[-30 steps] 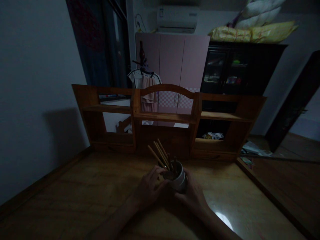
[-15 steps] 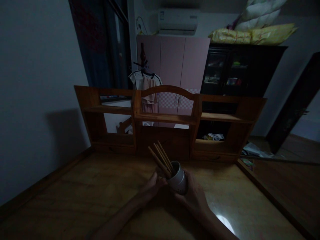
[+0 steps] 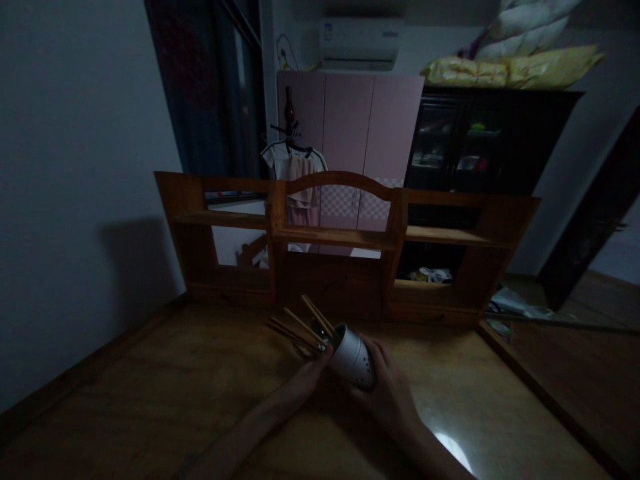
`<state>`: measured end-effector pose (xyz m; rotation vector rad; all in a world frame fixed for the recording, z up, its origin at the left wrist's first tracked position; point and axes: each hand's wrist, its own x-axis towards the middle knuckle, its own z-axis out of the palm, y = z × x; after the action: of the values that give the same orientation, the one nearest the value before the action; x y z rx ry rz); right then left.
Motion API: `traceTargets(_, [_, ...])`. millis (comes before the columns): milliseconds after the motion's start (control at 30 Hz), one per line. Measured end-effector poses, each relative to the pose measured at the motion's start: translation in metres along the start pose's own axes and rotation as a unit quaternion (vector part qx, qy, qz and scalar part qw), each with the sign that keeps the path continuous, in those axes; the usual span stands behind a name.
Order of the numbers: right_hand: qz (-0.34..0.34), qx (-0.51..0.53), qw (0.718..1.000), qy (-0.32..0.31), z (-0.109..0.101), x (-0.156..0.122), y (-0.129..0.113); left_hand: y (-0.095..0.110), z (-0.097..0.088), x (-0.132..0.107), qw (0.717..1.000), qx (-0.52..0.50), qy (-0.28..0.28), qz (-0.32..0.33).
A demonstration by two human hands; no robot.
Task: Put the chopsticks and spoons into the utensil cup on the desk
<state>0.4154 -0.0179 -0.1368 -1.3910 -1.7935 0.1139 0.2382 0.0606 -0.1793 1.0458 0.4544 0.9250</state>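
My right hand (image 3: 387, 387) is wrapped around a grey chopstick holder (image 3: 353, 357), a cylinder with small dark holes near its base. The holder tilts to the left above the desk, its mouth facing up and left. Several wooden chopsticks (image 3: 320, 317) stick out of it, fanned apart. At the mouth, my left hand (image 3: 313, 373) is closed with its thumb against the lower chopsticks. Behind those, a small dark shiny object (image 3: 319, 328) shows between the sticks; its kind is too dim to make out.
The wooden desk top (image 3: 175, 393) stretches under both hands. A low wooden shelf unit (image 3: 330, 237) stands along its far edge. A wall (image 3: 90, 167) rises at the left. Beyond are a pink wardrobe (image 3: 347, 127), a dark cabinet (image 3: 525, 140) and clothes (image 3: 295, 167) on a stand.
The holder has tipped further left, and its holes have come into sight. The chopsticks have spread and sunk leftward. My left thumb has moved up to the rim, and a dark object now shows.
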Motion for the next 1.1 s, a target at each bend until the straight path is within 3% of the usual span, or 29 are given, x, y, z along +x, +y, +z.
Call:
traceTargets(167, [-0.013, -0.009, 1.000, 0.006, 0.000, -0.001, 0.000, 0.013, 0.006, 0.004, 0.991, -0.113, 0.063, -0.033])
traceTargets(367, [-0.029, 0.003, 1.000, -0.012, 0.004, -0.002, -0.003, 0.041, 0.007, -0.002, 0.992, -0.123, 0.015, -0.038])
traceTargets(667, [-0.018, 0.001, 1.000, -0.015, 0.004, -0.002, -0.005, 0.033, -0.006, -0.002, 0.990, -0.139, 0.018, 0.031])
traceTargets(833, [-0.012, -0.034, 0.999, -0.008, 0.004, -0.001, -0.001, 0.032, -0.010, 0.001, 0.980, -0.192, 0.032, 0.038])
traceTargets(1100, [-0.092, -0.125, 0.988, 0.011, -0.003, 0.002, 0.011, 0.041, -0.005, 0.000, 0.976, -0.214, 0.044, 0.008])
